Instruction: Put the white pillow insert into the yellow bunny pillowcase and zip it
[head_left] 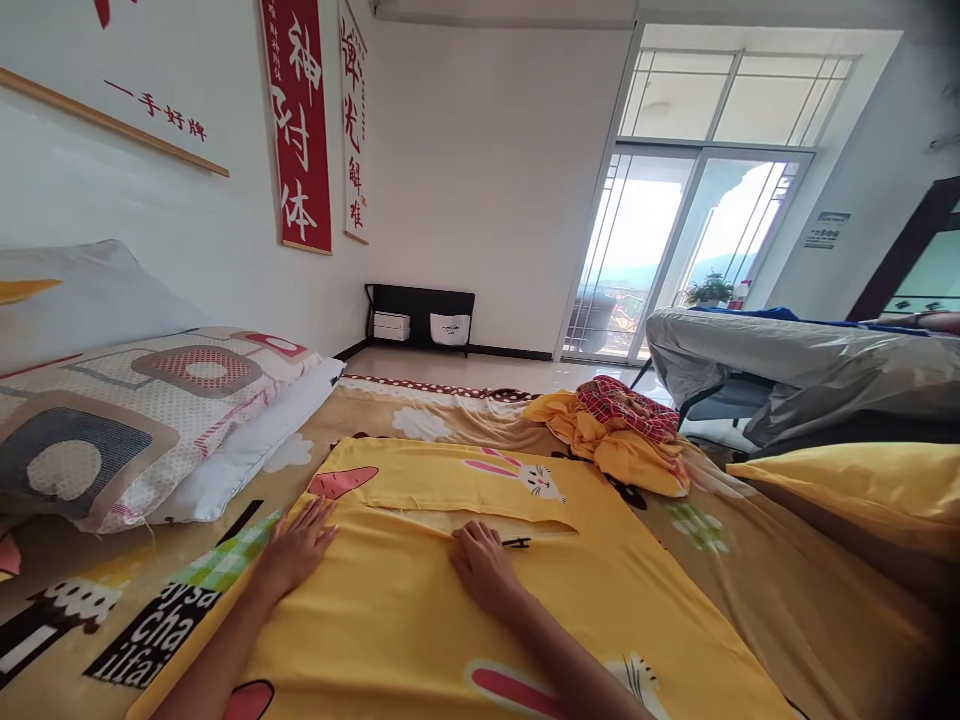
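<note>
A yellow fabric cover printed with rabbits and carrots lies spread out before me, with a long slit gaping across its upper part. My left hand rests flat near the carrot print on the left side, fingers stretched out. At the slit's lower edge my right hand has its fingers curled down, closed on the fabric. A small black tool with two prongs, possibly thread snips, shows just beside the right hand; whether the hand holds part of it is hidden.
Patterned pillows are stacked on the left of the bed. Crumpled yellow and red checked cloth lies beyond the cover. On the right are a yellow cushion and a plastic-draped table. A black shelf stands against the wall.
</note>
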